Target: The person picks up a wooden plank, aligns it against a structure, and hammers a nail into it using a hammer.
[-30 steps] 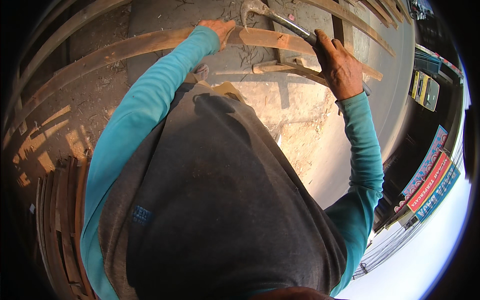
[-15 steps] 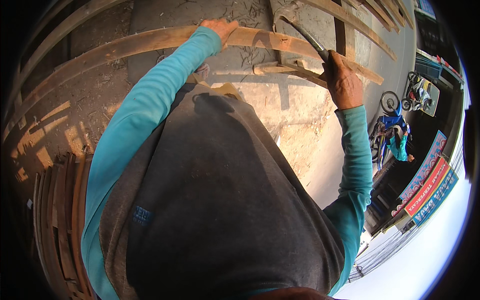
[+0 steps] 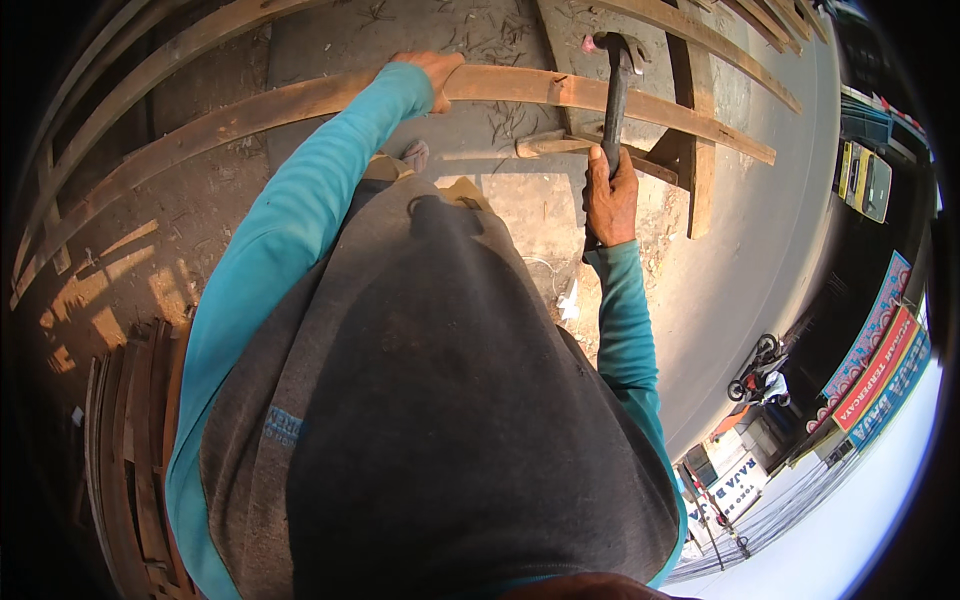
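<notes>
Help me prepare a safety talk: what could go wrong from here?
A stray swing of the hammer in the right hand might hit the bare left hand on the plank. That ungloved left hand might also pick up splinters from the wood.

Opening rightward onto a road (image 3: 740, 250), taking in a yellow vehicle (image 3: 866, 181), a motorbike (image 3: 762, 372), signs (image 3: 880, 370), wires (image 3: 770, 538), pale sky (image 3: 840, 510)! Closer in, blazing with sunlight on dusty ground (image 3: 540, 210), dimming leftward into shade.
</notes>
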A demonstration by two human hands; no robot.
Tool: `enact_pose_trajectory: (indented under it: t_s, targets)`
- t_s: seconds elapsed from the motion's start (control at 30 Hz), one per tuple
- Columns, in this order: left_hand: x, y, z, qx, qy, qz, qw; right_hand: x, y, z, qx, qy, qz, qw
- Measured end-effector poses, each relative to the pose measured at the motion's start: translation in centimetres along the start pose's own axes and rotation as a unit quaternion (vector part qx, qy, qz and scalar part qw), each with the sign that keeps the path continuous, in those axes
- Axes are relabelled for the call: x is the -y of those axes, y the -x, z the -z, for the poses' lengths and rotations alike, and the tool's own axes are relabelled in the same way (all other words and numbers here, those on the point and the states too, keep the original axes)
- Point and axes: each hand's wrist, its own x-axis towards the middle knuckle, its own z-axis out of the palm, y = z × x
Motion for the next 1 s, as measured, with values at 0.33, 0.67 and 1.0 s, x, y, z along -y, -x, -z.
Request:
enact_pose_trajectory:
  t_s: [0.33, 0.67, 1.0]
  targets:
    - [-0.1, -0.1, -0.1, 0.026, -0.001, 0.024, 0.999, 11.2, 0.5, 3.5, -0.205, -0.242, 0.172, 0.933]
    - [0.0, -1.3, 2.7, 0.004, -0.024, 0.013, 1.000, 1.8, 1.7, 1.0, -0.021, -0.034, -0.049, 0.998]
    - [-0.7, -0.4, 0.8, 0.043, 0.002, 0.016, 0.999, 1.0, 0.4, 2.0, -0.155, -0.229, 0.172, 0.945]
